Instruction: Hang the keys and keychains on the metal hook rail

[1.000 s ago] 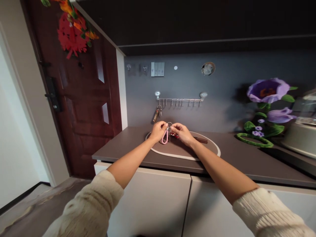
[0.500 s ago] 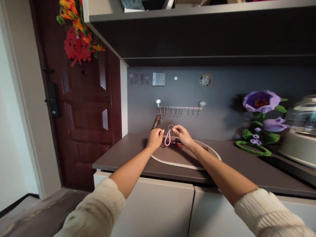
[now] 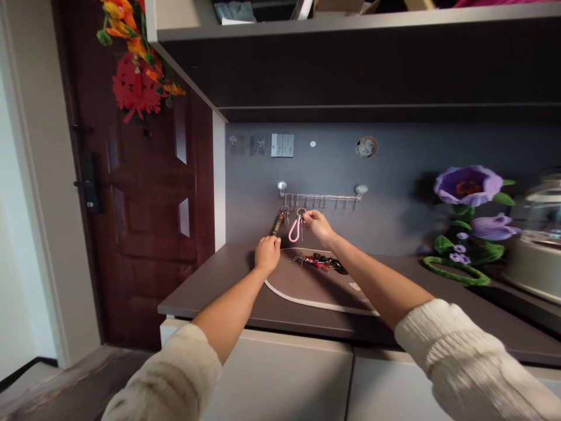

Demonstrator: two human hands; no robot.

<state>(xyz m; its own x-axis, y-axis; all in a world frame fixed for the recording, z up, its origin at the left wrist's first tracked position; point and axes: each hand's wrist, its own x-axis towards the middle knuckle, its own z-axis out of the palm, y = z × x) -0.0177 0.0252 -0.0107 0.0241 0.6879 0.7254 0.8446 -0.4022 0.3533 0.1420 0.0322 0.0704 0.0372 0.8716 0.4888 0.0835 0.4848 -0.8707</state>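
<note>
My right hand [image 3: 318, 225] pinches a key ring with a pink loop strap [image 3: 295, 230] and a thin key hanging from it. The ring is just below the hooks of a metal hook rail [image 3: 322, 197] on the wall; I cannot tell whether it touches one. My left hand [image 3: 267, 254] is closed with curled fingers, low and left, right below a brown keychain with keys [image 3: 277, 223] that hangs from the rail's left end. Whether those fingers touch the keychain or hold anything is hidden. Beneath my hands, a bunch of keys with red and black pieces [image 3: 322, 262] lies on the counter mat.
The mat [image 3: 302, 301] has a pale rim and rests on a brown counter [image 3: 205, 286]. Purple fabric flowers [image 3: 468, 187] and a glass-topped appliance [image 3: 539, 251] stand at right. A shelf [image 3: 350, 64] overhangs the counter. A dark red door [image 3: 144, 234] is at left.
My right hand has raised the key ring with the pink loop up and slightly left, closer to the rail. My left hand has shifted left and a little down. More of the bunch on the mat shows.
</note>
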